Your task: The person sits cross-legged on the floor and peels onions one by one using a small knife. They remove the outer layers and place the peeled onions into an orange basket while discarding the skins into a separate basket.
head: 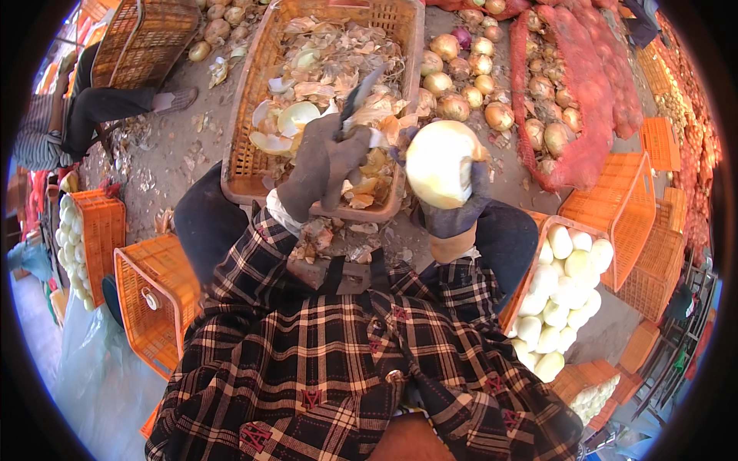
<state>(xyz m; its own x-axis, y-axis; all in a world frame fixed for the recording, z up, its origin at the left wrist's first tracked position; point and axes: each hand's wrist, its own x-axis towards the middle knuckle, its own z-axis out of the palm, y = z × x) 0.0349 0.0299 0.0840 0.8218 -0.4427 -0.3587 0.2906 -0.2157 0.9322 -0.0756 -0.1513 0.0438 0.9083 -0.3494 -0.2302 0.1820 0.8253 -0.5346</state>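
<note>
My left hand [323,161], in a dark glove, is closed around a knife [360,95] whose blade points up and to the right. In my right hand [455,196], also gloved, rests a large, partly peeled onion [441,164], its pale flesh showing and some brownish skin at its right side. Both hands are above the near end of an orange plastic crate [236,167] filled with dry onion skins and pale peel pieces. A small pale scrap shows by the fingers of my left hand.
Unpeeled onions [452,106] lie on the ground beside a red mesh sack [594,115] of onions. At right stands a crate of peeled onions [556,299]. An empty orange crate [153,305] lies at left. Another person's leg [115,109] is at upper left.
</note>
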